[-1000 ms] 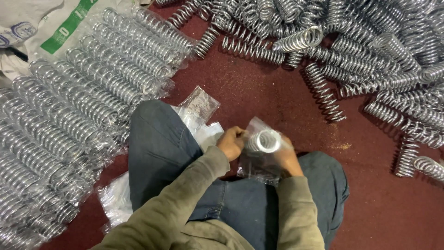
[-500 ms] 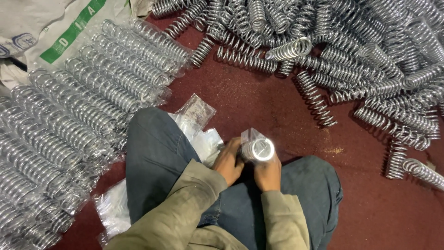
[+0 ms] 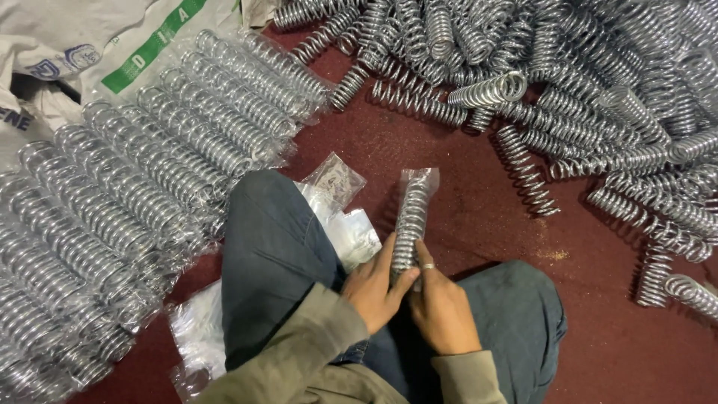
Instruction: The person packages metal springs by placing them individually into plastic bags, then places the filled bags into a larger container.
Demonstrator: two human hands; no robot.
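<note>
Red floor (image 3: 479,150) spans the frame. At your upper right, a loose heap of bare springs (image 3: 598,82) lies tangled. At your left, bagged springs (image 3: 127,194) sit in tidy rows, side by side, with a white sack (image 3: 90,52) above them. Your knees, in dark trousers (image 3: 273,247), frame the middle; a stack of empty clear bags (image 3: 340,224) rests just beside your left knee. Between the knees, one spring in a clear bag (image 3: 411,217) stands tilted away from you. Your left hand (image 3: 374,288) and right hand (image 3: 441,307) close their fingers around its lower end, thumbs touching the coils; a ring (image 3: 426,265) shows on the right.
</note>
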